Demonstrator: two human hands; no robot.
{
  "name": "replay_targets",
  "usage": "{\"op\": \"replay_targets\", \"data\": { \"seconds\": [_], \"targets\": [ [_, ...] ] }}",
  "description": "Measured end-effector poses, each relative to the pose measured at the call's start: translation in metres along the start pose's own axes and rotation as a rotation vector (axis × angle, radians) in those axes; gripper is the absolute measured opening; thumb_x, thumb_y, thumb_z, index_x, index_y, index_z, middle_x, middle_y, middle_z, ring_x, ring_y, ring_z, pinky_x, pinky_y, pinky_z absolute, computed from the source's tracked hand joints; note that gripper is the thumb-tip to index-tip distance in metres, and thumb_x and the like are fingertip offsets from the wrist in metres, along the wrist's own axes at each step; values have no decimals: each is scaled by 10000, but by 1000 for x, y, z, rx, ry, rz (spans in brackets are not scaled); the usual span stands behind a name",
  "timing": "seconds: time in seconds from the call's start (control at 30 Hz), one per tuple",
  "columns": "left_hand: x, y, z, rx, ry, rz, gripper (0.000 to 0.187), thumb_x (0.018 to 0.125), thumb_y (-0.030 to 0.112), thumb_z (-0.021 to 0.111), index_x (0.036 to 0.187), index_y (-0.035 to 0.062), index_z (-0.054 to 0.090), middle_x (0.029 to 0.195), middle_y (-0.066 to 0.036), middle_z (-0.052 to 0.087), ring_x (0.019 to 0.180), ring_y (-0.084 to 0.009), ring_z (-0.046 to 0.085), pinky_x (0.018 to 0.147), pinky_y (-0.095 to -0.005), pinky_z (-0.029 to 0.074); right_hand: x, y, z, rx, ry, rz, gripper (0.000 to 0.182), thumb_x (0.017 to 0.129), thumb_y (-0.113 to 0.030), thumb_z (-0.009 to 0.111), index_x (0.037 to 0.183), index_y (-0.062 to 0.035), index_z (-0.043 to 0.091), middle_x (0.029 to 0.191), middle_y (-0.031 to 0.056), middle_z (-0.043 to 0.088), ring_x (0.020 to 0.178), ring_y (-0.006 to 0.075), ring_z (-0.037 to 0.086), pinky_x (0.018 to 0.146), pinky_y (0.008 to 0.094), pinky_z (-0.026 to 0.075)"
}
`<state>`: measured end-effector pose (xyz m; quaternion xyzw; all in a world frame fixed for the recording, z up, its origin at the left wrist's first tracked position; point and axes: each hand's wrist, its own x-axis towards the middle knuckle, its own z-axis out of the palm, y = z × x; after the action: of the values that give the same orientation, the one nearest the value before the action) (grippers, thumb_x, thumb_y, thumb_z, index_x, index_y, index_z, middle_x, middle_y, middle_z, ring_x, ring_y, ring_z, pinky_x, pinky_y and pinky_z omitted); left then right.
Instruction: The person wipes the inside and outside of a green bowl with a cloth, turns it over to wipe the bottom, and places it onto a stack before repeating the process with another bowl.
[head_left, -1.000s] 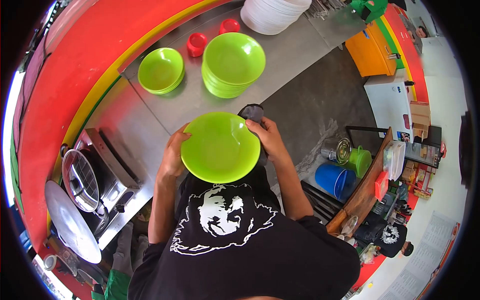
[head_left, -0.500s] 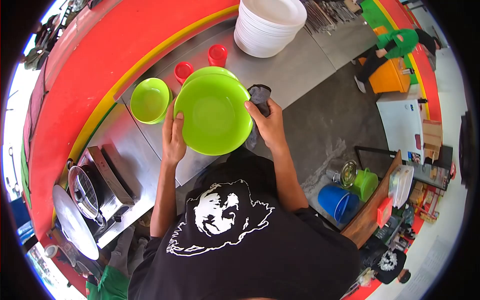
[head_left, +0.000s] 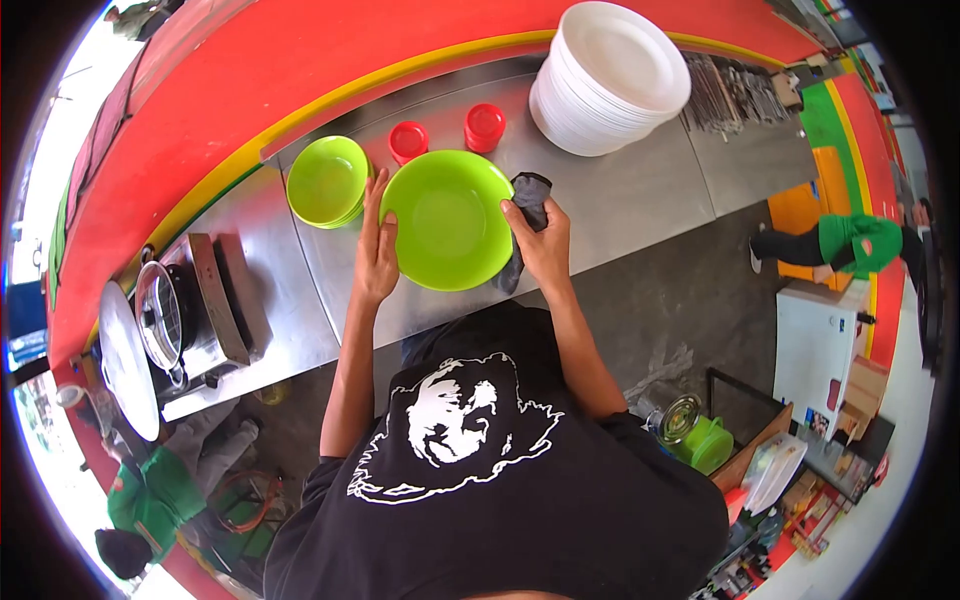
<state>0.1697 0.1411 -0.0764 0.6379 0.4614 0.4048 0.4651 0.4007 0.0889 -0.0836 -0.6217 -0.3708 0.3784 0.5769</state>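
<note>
Nearer the red cups (head_left: 408, 142), hands (head_left: 377, 258) hold a bowl (head_left: 447, 221).

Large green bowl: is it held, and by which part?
The green bowl is held by opposite sides of its rim: left hand on one, right hand with grey cloth on the other.

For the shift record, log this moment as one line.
left hand: holds round glossy green bowl | right hand: holds same bowl, dark grey cloth | to left: smaller green bowl stack | beyond: round red cups, tall white plate stack
</note>
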Motion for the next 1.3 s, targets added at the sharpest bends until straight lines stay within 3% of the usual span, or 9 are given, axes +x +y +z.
{"op": "replay_targets", "data": {
  "seconds": [0.47, 0.63, 0.8, 0.93, 0.97, 1.03, 1.1, 1.13, 1.3],
  "targets": [
    [-9, -20, 7, -75, 122, -12, 481, 1071, 231, 377, 1487, -12, 360, 1435, -151, 494, 1328, -233, 461, 1107, -344, 345, 19, 18, 12, 11, 6, -168, 180, 932, -142, 701, 1021, 8, 658, 843, 28, 669, 750, 86, 592, 691, 264, 484],
    [-16, -29, 9, -144, 172, -28, 482, 1069, 215, 413, 1486, -19, 360, 1430, -136, 499, 1317, -217, 467, 1097, -332, 354, 18, 0, 9, 131, 130, -142, 150, 947, -134, 682, 1019, -3, 665, 875, -4, 659, 774, 68, 577, 701, 248, 473],
    [-23, -18, 10, -181, 211, -69, 504, 1075, 267, 424, 1487, -18, 368, 1462, -138, 478, 1355, -215, 433, 1128, -334, 314, 11, -10, -2, 271, 191, -32, 153, 958, -143, 666, 1020, -3, 653, 917, -4, 646, 799, 67, 558, 720, 244, 464],
    [-35, -16, 2, -220, 264, -97, 530, 1074, 311, 429, 1485, -17, 365, 1469, -177, 473, 1372, -252, 435, 1154, -365, 297, -13, -36, 5, 262, 204, -133, 165, 963, -150, 645, 1007, 10, 636, 918, 19, 641, 816, 85, 562, 733, 258, 463],
    [-40, -17, -1, -242, 282, -106, 533, 1074, 324, 422, 1480, -18, 370, 1469, -185, 471, 1377, -264, 431, 1156, -377, 297, -22, -44, 9, 293, 190, -133, 178, 954, -149, 642, 1019, 17, 630, 947, 35, 640, 845, 100, 566, 762, 268, 468],
    [-45, -18, -9, -285, 316, -115, 541, 1076, 349, 406, 1472, -19, 381, 1470, -202, 467, 1387, -288, 423, 1161, -401, 297, -35, -52, 20, 294, 116, -146, 210, 949, -198, 643, 1032, -9, 600, 905, 34, 615, 687, 103, 556, 555, 251, 444],
    [-51, -19, -20, -270, 329, -172, 593, 1072, 414, 367, 1481, -15, 359, 1480, -209, 451, 1398, -316, 408, 1163, -434, 297, -52, -55, 31, 267, 11, -166, 258, 946, -223, 632, 1076, -6, 578, 929, 44, 607, 740, 121, 586, 592, 241, 484],
    [-52, -19, -26, -260, 332, -198, 620, 1071, 447, 348, 1486, -14, 349, 1485, -212, 442, 1403, -329, 400, 1165, -450, 297, -61, -68, 41, 253, -59, -242, 287, 948, -219, 632, 1118, 7, 585, 1001, 56, 619, 878, 123, 587, 778, 255, 482],
    [-57, -32, -64, -279, 365, -228, 648, 1063, 473, 349, 1487, -17, 345, 1487, -210, 441, 1398, -324, 410, 1162, -445, 301, -93, -69, 100, 496, -404, -46, 206, 996, -115, 575, 1154, 12, 609, 1014, 13, 640, 877, 65, 543, 817, 236, 433]
  ]
}}
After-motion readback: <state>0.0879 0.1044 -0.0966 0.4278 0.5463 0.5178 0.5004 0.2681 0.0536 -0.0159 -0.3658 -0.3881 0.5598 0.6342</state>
